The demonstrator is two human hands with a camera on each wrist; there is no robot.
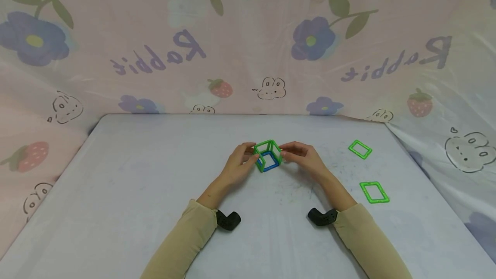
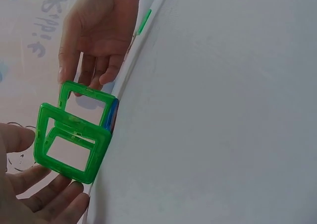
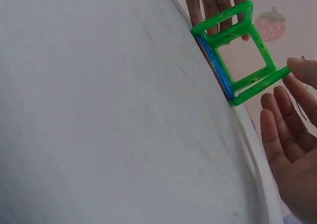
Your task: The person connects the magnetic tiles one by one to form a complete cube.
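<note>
A box-like frame of magnetic tiles stands near the middle of the table in the head view, with green square tiles (image 1: pixel 263 143) upright around a blue square tile (image 1: pixel 271 167) at the base. Its top is uncovered. My left hand (image 1: pixel 235 165) holds the left green tile (image 2: pixel 74 173), thumb on one side and fingers along the other edge. On the opposite side, my right hand (image 1: pixel 308 158) pinches the upper corner of the right green tile (image 3: pixel 262 86) between thumb and forefinger. The other right fingers curve loosely below it in the right wrist view.
Two loose green tiles lie flat on the white table (image 1: pixel 155 193) to the right: one farther back (image 1: pixel 356 153), one nearer (image 1: pixel 379 200). A printed curtain (image 1: pixel 240 63) hangs behind the table and along its sides. Black devices (image 1: pixel 229 221) sit at both wrists.
</note>
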